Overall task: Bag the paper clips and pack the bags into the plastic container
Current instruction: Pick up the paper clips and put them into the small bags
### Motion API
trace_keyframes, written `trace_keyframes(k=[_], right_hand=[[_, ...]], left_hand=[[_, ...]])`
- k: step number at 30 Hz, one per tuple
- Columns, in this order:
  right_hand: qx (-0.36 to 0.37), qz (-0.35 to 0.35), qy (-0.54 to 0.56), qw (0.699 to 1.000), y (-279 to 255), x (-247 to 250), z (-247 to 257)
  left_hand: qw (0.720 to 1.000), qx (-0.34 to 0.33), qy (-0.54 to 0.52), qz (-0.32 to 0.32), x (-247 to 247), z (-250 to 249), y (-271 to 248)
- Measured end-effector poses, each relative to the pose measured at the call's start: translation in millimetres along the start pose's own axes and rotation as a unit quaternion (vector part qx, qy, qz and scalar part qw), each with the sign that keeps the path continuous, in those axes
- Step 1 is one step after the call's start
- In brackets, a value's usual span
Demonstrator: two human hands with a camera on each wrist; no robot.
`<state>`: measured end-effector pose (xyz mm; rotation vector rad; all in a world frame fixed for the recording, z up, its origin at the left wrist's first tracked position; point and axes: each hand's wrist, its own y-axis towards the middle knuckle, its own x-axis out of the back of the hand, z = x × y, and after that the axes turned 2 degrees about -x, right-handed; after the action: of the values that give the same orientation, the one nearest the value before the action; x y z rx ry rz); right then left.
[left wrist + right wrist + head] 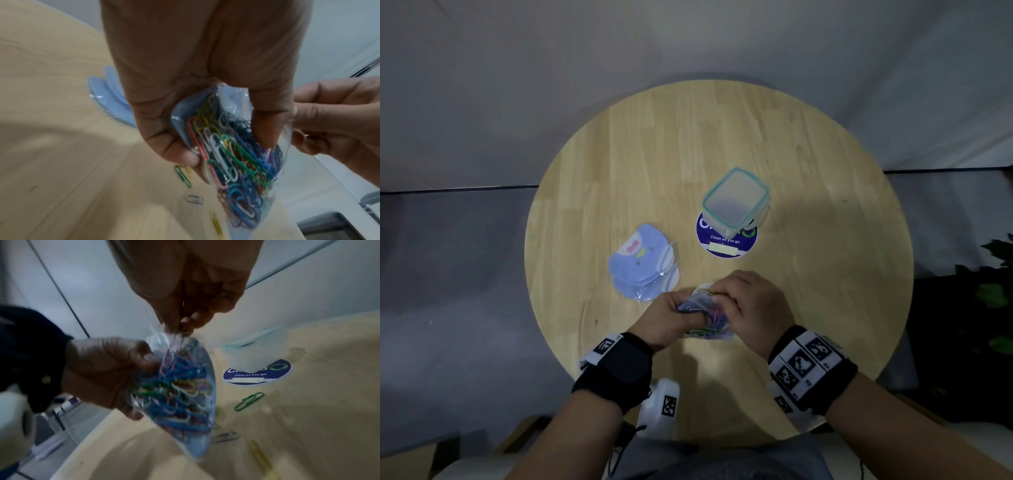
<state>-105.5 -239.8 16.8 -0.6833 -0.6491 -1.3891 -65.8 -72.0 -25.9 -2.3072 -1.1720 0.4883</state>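
My left hand (671,317) (185,113) (107,373) grips a clear bag (700,305) (236,162) (180,394) stuffed with colourful paper clips, held just above the near part of the round wooden table (808,205). My right hand (748,301) (189,305) (333,113) pinches a paper clip at the bag's mouth; pink clips hang from its fingertips into the bag. A few loose paper clips (248,400) (183,177) lie on the table under the bag. The clear plastic container (736,198) (257,353) with a teal rim stands behind my hands.
A stack of blue printed bags (643,262) (109,97) lies left of my hands. The container stands partly on a round blue sticker (726,241) (257,374). A white device (659,407) sits at the table's near edge under my left wrist.
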Motion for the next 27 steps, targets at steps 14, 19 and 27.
trace_keyframes(k=[14,19,27], right_hand=[[-0.092,0.188,-0.086,0.974,14,22,7],[-0.087,0.234,-0.104,0.963,14,22,11],[-0.080,0.137,-0.007,0.987,9,14,13]], left_hand=[[0.998,-0.037,0.025,0.036,-7,9,-6],[0.996,-0.048,0.036,0.073,-6,1,-4],[0.996,-0.064,-0.010,0.069,-6,-5,-4]])
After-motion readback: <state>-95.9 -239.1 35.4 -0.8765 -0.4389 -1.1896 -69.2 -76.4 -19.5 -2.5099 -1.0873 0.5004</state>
